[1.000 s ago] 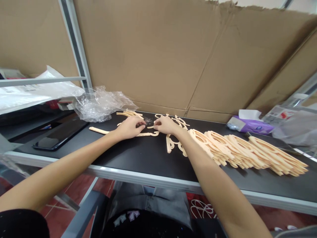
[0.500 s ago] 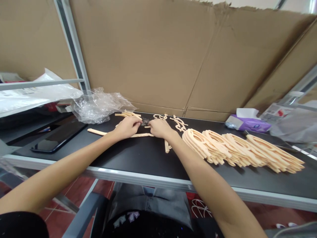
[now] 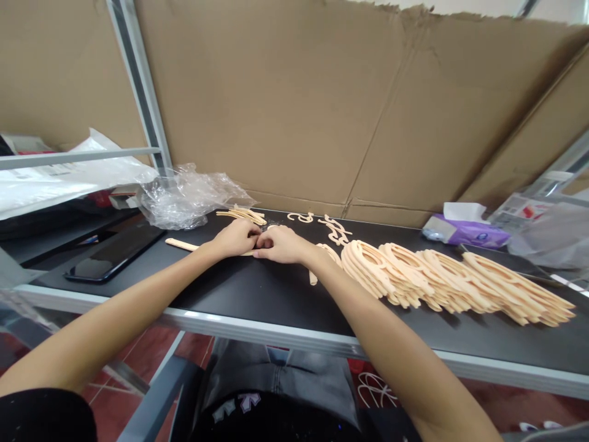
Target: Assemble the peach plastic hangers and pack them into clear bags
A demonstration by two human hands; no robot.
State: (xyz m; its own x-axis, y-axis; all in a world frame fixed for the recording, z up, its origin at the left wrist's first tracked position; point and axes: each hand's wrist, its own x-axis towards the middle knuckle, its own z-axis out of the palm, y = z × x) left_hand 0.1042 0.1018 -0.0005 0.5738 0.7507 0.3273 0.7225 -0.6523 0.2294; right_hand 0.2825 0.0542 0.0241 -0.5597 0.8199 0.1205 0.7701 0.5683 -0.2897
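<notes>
My left hand (image 3: 237,238) and my right hand (image 3: 281,244) meet, fingertips touching, over a long flat wooden strip (image 3: 181,244) on the black table (image 3: 257,291). Both hands have curled, pinching fingers, and what they pinch is hidden between them. Just behind my left hand lies a small bundle of thin curved wooden pieces (image 3: 243,215). A long overlapping row of pale wooden cut-out frames (image 3: 442,276) stretches to the right of my right wrist.
Loose curly wooden cut-outs (image 3: 335,227) lie near the cardboard wall (image 3: 322,104). Crumpled clear plastic (image 3: 186,196) and a dark phone or tablet (image 3: 113,253) sit at the left. A purple tissue pack (image 3: 464,230) is at the far right. Metal shelf post (image 3: 138,86) stands left.
My right hand slid left until it met my left hand. The small clear bit that lay between them is now covered by the fingers.
</notes>
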